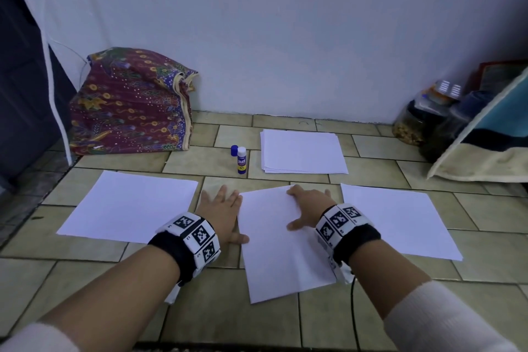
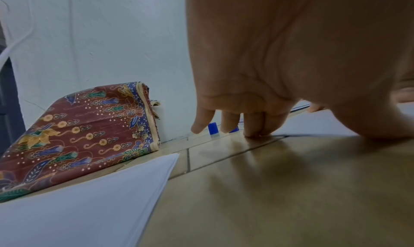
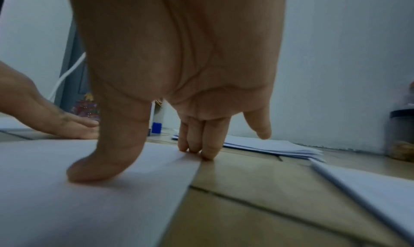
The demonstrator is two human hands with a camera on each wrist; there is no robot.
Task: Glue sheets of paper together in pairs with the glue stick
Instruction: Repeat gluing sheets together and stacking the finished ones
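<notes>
Both hands [image 1: 220, 208] seemingly press middle sheet [image 1: 274, 251] flat.

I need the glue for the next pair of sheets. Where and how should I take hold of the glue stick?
Take the glue stick by its white labelled barrel, around the middle, coming down from above with thumb and fingers on opposite sides. It stands upright on the tile floor with its top uncapped, so keep off the top. Its blue cap sits just behind-left and the paper stack to its right; the near side looks free.
</notes>
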